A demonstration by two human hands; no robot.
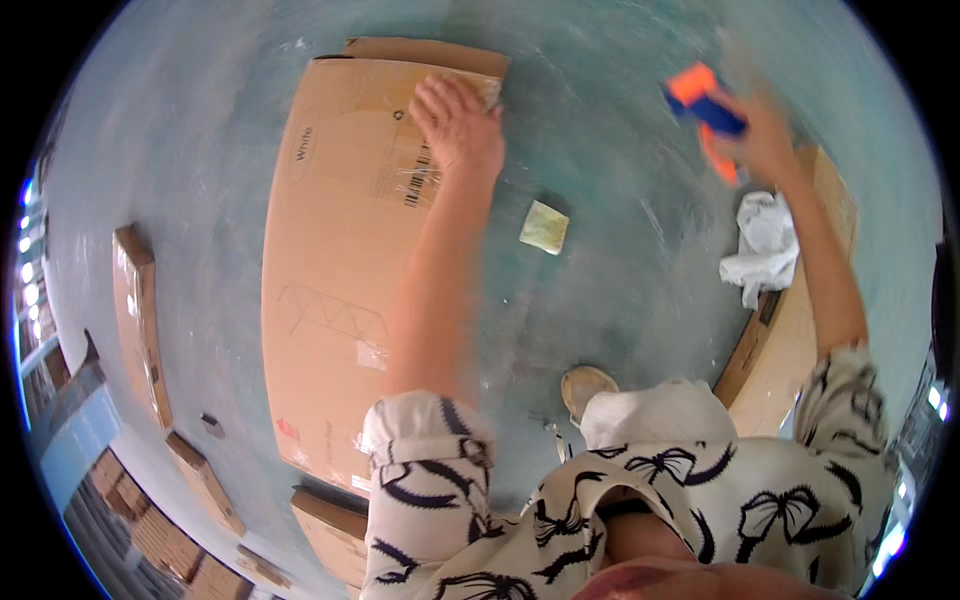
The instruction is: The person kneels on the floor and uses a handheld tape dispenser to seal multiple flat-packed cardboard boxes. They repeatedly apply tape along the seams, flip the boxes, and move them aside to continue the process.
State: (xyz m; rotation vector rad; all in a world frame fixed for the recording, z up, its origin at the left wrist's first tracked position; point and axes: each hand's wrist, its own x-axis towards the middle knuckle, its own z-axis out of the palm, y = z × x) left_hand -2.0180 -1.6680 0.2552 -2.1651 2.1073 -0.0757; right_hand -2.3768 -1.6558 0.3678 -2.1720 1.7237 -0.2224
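Nearest, the person's patterned sleeves and pale trouser leg fill the lower edge, with a shoe [587, 385] planted on the teal floor [620, 250]. Stretching away on the left lies a large flattened cardboard box [330, 260], plain brown, smooth, long and rectangular, with a printed label patch, clear tape strips and a faint line drawing on its face. Its far right corner sits under the left hand [457, 125], which rests palm down with fingers curled over that edge, pressing on the board. Well apart to the right, raised over the floor, the right hand [762, 140] is closed around an orange and blue tool [706, 105], blurred so its kind is unclear. Between the hands, on the floor, lies a small yellowish scrap [544, 227]. Near right, a crumpled white cloth [762, 245] rests on another cardboard sheet [790, 330].
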